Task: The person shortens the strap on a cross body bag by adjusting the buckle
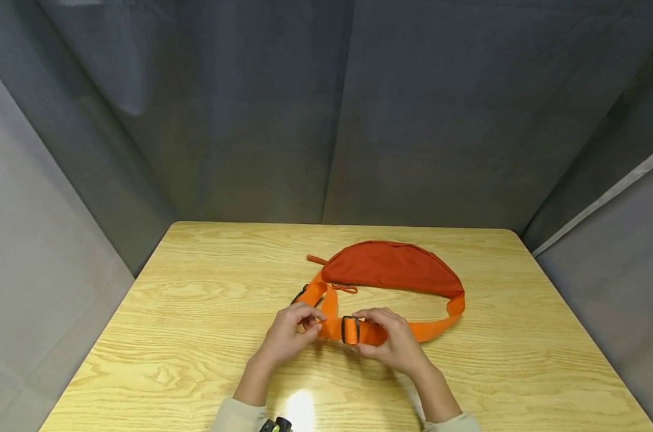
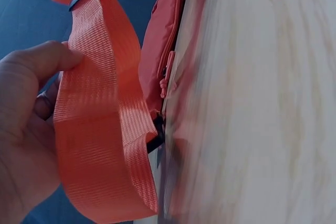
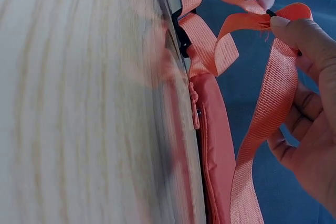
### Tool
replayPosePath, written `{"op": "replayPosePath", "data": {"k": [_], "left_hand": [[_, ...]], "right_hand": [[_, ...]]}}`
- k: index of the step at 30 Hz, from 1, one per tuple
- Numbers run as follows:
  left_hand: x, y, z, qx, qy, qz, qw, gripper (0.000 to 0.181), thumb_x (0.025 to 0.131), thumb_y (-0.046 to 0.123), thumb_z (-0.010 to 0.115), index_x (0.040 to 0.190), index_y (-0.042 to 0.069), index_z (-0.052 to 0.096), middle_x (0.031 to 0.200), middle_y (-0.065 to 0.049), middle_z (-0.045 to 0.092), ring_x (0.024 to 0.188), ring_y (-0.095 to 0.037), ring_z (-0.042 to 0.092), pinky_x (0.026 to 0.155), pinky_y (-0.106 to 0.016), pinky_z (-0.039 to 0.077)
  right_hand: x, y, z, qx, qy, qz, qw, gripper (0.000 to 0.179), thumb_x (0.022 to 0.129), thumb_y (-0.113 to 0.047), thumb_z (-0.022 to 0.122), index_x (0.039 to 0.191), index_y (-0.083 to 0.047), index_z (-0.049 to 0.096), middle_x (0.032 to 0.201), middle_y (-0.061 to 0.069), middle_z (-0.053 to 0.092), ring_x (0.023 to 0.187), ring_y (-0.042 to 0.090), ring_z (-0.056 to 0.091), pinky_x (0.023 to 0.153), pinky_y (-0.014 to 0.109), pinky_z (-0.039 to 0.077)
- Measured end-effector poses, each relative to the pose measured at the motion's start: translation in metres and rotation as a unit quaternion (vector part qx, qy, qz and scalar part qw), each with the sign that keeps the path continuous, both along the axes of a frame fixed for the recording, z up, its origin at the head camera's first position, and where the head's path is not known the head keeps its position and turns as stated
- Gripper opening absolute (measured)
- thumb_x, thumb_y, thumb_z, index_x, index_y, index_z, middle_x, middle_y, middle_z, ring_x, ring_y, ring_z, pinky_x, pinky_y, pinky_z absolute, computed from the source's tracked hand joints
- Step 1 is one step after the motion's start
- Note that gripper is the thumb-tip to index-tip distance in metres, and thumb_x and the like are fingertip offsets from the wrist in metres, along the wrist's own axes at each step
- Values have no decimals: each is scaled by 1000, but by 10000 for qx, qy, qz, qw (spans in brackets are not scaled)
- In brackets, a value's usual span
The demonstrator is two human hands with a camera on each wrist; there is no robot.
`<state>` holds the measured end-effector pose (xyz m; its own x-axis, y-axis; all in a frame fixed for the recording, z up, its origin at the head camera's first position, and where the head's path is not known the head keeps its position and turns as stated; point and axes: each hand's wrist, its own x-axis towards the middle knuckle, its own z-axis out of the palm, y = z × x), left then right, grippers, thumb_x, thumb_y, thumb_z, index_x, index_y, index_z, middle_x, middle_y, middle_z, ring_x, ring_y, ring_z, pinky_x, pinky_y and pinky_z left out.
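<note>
An orange-red waist bag [image 1: 393,264] lies on the table, its orange webbing strap [image 1: 431,329] looping toward me. Threaded on the strap is a black slide buckle [image 1: 343,329], raised between my two hands. My left hand [image 1: 289,331] pinches the strap just left of this buckle; in the left wrist view the thumb presses on the webbing [image 2: 94,103]. My right hand [image 1: 393,339] grips the buckle and strap from the right, its thumb beside the black bar in the right wrist view. A second black buckle [image 3: 184,40] hangs on the strap near the bag's left end.
The wood-grain table [image 1: 196,336] extends on both sides of the bag. A red cord zipper pull [image 1: 316,259] sticks out at the bag's left, and another pull [image 1: 345,288] lies below it. Dark grey curtains [image 1: 261,120] stand behind, with light panels [image 1: 40,258] at the sides.
</note>
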<state>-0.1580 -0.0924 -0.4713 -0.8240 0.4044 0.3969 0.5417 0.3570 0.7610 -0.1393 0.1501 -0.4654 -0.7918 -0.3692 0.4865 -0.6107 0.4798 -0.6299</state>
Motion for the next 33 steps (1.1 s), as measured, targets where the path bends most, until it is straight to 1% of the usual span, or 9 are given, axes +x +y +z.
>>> {"op": "replayPosePath", "data": {"k": [4,8,10,13,18,24,28,31,33], "left_hand": [[1,5,2,-29,1,-121,9999,17,79,2,68,95,9,69,86,1,59,78,-12,54,68,-36,49],[3,12,5,-175,35,-180,9997,17,81,7,70,97,11,69,89,4,59,80,-11,53,69,-32,48],[3,14,5,-186,65,-162,9997,17,81,7,71,97,11,69,89,4,59,79,-10,53,69,-29,47],[4,15,5,-130,128,-128,9998,17,80,4,71,95,11,69,88,4,59,77,-10,54,67,-29,48],[5,14,5,-126,235,-130,9996,16,81,5,71,96,11,70,87,5,59,76,-10,55,66,-30,48],[7,11,4,-137,228,-41,9996,16,82,4,70,96,11,70,89,6,59,75,-10,53,65,-27,47],[7,6,3,-146,300,9,9994,15,82,2,69,95,11,70,88,4,59,73,-9,51,63,-26,46],[5,2,2,-101,378,-14,9992,15,82,1,68,94,10,70,85,3,59,72,-9,51,62,-25,46],[5,0,1,-61,371,-34,9993,15,82,-1,68,93,10,70,84,2,59,72,-10,52,62,-25,46]], "right_hand": [[1,-2,1,-10,-22,60,10000,51,61,-12,86,108,-14,65,103,-3,64,91,14,58,74,33,50],[3,-5,1,5,-122,156,9998,49,63,-13,85,108,-14,65,105,-4,64,95,17,58,77,34,50],[3,-6,1,14,-142,174,9997,49,64,-14,85,108,-14,65,105,-4,63,96,19,59,78,34,49],[3,-6,0,35,-129,166,9998,49,64,-13,85,108,-14,65,105,-4,64,96,19,59,77,35,50],[3,-3,-1,86,-91,108,9999,49,63,-12,85,108,-13,66,103,-3,64,95,15,58,76,34,50],[4,-4,-1,79,-37,96,9999,49,62,-12,86,107,-12,66,102,-3,65,92,16,58,73,33,50],[5,-3,0,82,-141,46,9999,50,62,-13,86,107,-12,66,102,-2,65,93,16,58,73,33,50],[4,-1,0,54,-230,-6,9997,51,62,-14,87,108,-13,66,102,-1,64,92,16,58,72,32,51],[4,-1,-2,30,-263,-15,9996,51,61,-14,87,108,-14,66,101,-2,64,91,16,58,71,31,51]]}}
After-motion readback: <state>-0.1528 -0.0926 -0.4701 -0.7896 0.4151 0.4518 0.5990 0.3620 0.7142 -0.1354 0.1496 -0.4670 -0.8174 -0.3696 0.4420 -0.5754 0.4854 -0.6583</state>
